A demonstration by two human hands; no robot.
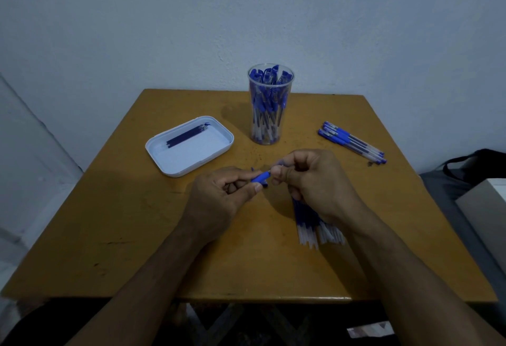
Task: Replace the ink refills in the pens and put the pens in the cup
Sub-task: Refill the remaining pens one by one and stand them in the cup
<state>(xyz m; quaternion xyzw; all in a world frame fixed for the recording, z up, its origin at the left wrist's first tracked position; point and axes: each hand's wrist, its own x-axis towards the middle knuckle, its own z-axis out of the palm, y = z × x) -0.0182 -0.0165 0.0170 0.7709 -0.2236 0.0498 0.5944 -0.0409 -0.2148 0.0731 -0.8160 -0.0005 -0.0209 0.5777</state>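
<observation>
Pen: the pen [262, 176] is held between the two hands above the middle of the table [137, 236]; only its blue grip section shows, the rest is hidden in the fingers.
Axis: its long axis runs from lower left to upper right, slightly rising toward the right hand.
Left hand: the left hand [224, 195] has fingers curled round the lower-left end of the pen, thumb lying along the blue section.
Right hand: the right hand [312, 181] pinches the upper-right end with thumb and fingertips; what exactly sits in that pinch is too small to tell.
Relative to grip: the blue section spans the gap between the hands, touching both.
Cup: the clear cup [269, 104] stands upright at the far middle of the table, packed with blue-capped pens, well apart from the hands.
Tray: the white tray [191, 159] lies to the far left, with a few dark refills [186, 135] along its far side.
Loose pens: a small row of pens [351, 141] lies at the far right, angled from upper left to lower right.
Pile: a pile of clear tubes [315, 230] with blue parts lies under the right wrist, partly hidden.
</observation>
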